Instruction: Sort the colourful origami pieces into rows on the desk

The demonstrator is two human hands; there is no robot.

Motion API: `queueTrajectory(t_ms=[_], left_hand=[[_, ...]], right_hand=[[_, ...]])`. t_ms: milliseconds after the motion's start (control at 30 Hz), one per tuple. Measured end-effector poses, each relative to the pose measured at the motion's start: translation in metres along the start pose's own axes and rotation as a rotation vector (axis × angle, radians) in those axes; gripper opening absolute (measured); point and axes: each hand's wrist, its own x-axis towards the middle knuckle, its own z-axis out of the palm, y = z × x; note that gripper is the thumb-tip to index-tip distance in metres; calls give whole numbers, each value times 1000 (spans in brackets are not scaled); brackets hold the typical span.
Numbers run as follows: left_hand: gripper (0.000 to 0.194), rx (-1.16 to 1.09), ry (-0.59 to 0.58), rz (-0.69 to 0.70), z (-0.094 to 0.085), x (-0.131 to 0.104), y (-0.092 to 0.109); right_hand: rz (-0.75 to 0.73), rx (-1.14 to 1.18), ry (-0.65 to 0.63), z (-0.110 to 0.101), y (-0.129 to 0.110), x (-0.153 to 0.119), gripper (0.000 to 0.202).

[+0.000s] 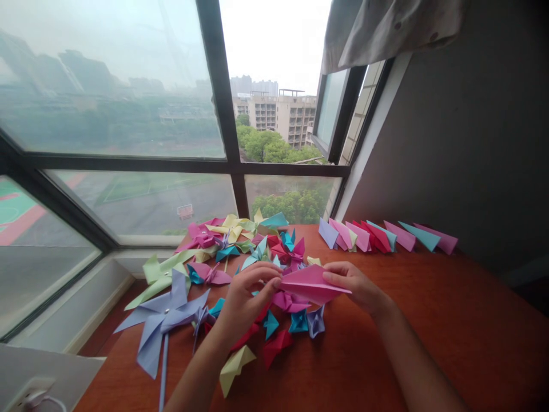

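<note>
A folded pink paper piece (311, 284), pointed at its left end, is held up over the table between both hands. My left hand (253, 289) pinches its left tip between thumb and fingers. My right hand (354, 283) grips its right end, thumb on top. Beneath and behind it lie folded paper pieces, among them a magenta one (291, 301), a blue one (299, 321) and a purple one (316, 321).
On the brown table (429, 320), a purple pinwheel (167, 315) and a green one (165, 274) lie at the left. Pale yellow (235, 366) and red (277, 346) pieces lie in front. Several folded papers (398, 236) stand in a row at the back right, beside a window.
</note>
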Motion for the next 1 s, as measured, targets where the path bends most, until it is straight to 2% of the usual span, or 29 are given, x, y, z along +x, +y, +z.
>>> queueTrajectory(t_ms=[133, 267, 533, 667, 800, 900, 1000], left_hand=[[16, 38, -50, 16, -1, 0, 2], [14, 60, -66, -43, -1, -1, -1], [14, -25, -42, -94, 0, -1, -6], [11, -30, 7, -107, 0, 0, -7], [13, -81, 105, -171, 0, 2, -4], [17, -101, 180, -236, -3, 4, -2], [18, -67, 207, -230, -4, 5, -4]], right_hand=[[-15, 63, 59, -1, 2, 1, 38], [-30, 107, 79, -1, 3, 2, 34], [-49, 98, -13, 0, 3, 2, 32], [-84, 119, 4, -1, 2, 2, 38], [-198, 163, 94, -8, 3, 4, 48], [-368, 89, 208, -11, 3, 3, 40], [-476, -22, 219, -8, 0, 1, 35]])
